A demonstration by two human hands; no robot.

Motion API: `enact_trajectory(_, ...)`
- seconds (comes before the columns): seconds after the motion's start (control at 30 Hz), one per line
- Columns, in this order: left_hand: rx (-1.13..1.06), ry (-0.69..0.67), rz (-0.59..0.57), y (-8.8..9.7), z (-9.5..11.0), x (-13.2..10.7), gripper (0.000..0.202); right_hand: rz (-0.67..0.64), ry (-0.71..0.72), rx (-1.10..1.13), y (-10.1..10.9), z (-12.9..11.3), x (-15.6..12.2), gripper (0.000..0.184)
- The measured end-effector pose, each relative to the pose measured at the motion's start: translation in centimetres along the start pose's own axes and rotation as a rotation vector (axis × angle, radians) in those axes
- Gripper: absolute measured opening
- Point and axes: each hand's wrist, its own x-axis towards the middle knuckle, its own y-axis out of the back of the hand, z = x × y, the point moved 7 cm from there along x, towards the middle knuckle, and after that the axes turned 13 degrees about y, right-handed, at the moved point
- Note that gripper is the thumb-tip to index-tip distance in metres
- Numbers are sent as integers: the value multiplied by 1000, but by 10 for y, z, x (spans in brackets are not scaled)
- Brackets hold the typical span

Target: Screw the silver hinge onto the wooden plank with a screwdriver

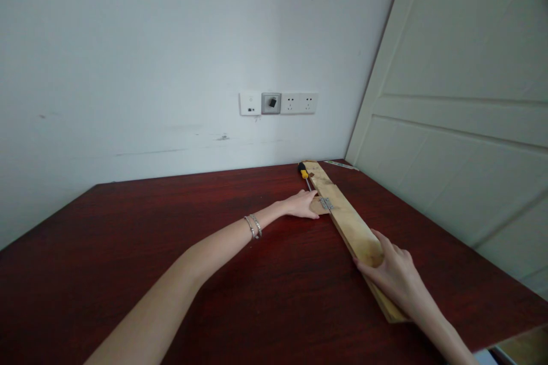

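Note:
A long pale wooden board (351, 227) lies on the dark red table, running from near the wall toward me. My right hand (391, 268) is closed around its near part, thumb on the left edge and fingers over the far side. A metal hinge (326, 203) sits across the board's left edge and joins it to a small wooden piece (319, 206). My left hand (301, 204) grips that small piece from the left between thumb and fingers. Just beyond my left hand, a screwdriver (303, 173) with a black and yellow handle rests along the board.
The red table (205, 199) meets a white wall (171, 68) with sockets (298, 103) and a switch plate (250, 104). A white panelled door (462, 102) stands along the right side. A thin pale strip (341, 165) lies at the far right corner.

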Motion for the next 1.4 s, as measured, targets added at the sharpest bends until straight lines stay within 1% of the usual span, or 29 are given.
enact_trajectory(0.13,9,-25,0,6,4,-4,92,42,-2,9,4,-3,-1,66)
enact_trajectory(0.27,2,-45,33,20,9,-10,92,91,-4,-24,19,-13,0,68)
enact_trajectory(0.37,11,-50,66,35,8,-22,92,111,12,-47,30,-29,0,71)
enact_trajectory(0.43,26,-56,79,46,3,-37,88,138,48,-30,33,-45,-2,71)
enact_trajectory(0.5,47,-40,80,54,-6,-56,83,167,67,-8,32,-63,-5,70)
enact_trajectory(0.6,66,11,71,61,-29,-90,80,169,82,17,20,-95,-12,68)
enact_trajectory(0.8,95,146,26,61,-89,-160,81,104,158,74,-7,-169,-23,63)
enact_trajectory(0.9,118,206,-2,59,-114,-191,80,80,176,113,-18,-198,-26,62)
enact_trajectory(1.0,137,264,-12,59,-133,-215,79,64,215,137,-26,-223,-28,62)
enact_trajectory(1.07,143,292,-11,58,-142,-226,81,62,242,146,-29,-236,-29,61)
enact_trajectory(1.17,134,316,-20,55,-150,-236,82,39,256,154,-32,-248,-32,59)
enact_trajectory(1.27,129,325,-31,51,-154,-238,83,10,254,155,-34,-252,-35,58)
enact_trajectory(1.4,122,313,-30,47,-156,-234,84,25,245,118,-34,-252,-38,59)
